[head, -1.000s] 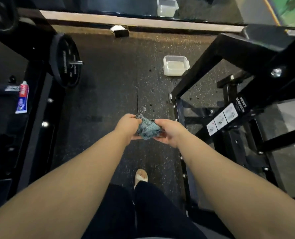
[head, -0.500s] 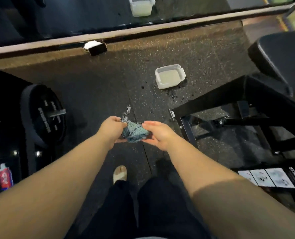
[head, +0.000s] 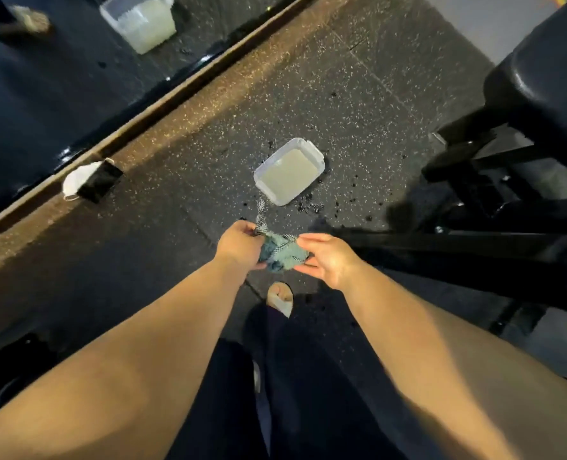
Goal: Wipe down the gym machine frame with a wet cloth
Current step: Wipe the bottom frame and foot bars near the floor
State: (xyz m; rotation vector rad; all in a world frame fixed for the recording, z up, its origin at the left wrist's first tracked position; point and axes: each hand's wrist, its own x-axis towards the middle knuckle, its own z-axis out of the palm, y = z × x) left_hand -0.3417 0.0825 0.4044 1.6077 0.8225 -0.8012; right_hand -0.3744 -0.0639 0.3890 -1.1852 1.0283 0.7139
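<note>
Head view, both forearms reach forward and meet over the floor, just on the near side of the water tub (head: 258, 176). Left hand (head: 239, 242) has its fingers curled and pinches the cloth (head: 282, 254) at its mesh edge, a loose tail sticking up toward the tub. Right hand (head: 328, 260) is at the cloth's other side, fingers nearly straight, thumb and fingers spread above and below the wad; it looks like touching rather than gripping, but blur makes that soft. The cloth is balled up in the air between the hands, not on any metal.

Step, as judged: prepping or wringing the wet cloth, no wiping underway. Dark drips speckle the floor around the tub. Next move calls for carrying the cloth right of the tub to the black frame bar (head: 441, 247) and pressing it flat along it.
</note>
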